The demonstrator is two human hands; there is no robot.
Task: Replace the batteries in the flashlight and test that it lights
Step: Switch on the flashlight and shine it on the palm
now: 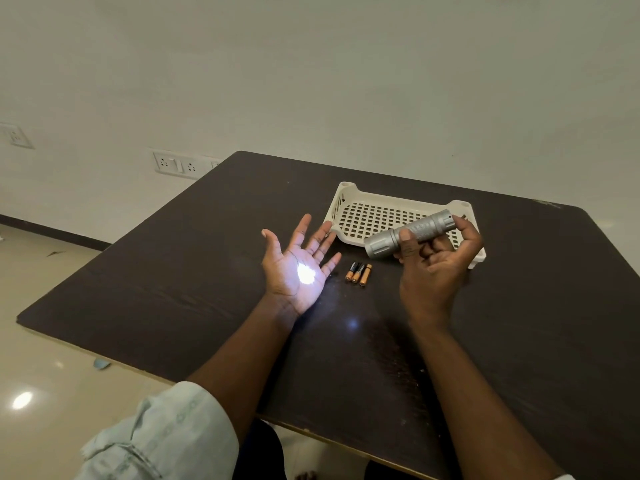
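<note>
**Flashlight lit, beam on left palm**

Right hand (434, 263) grips the silver flashlight (410, 233) above the dark table (173, 271), thumb and curled fingers clamped on the barrel, lens end aimed left. Left hand (299, 263) is palm up, fingers spread and straight, holding nothing; a bright light spot sits on the palm. Three batteries (358, 273) lie side by side on the table between the hands. White slotted tray (372, 211) sits behind the flashlight.

Silver metal flashlight (410, 233) with a rough, bumpy grip, cream plastic basket (349, 199) full of small holes, dark wood-look tabletop (207, 254) with faint shine, glossy floor (41, 341), soft pale cloth sleeve (162, 434)
</note>
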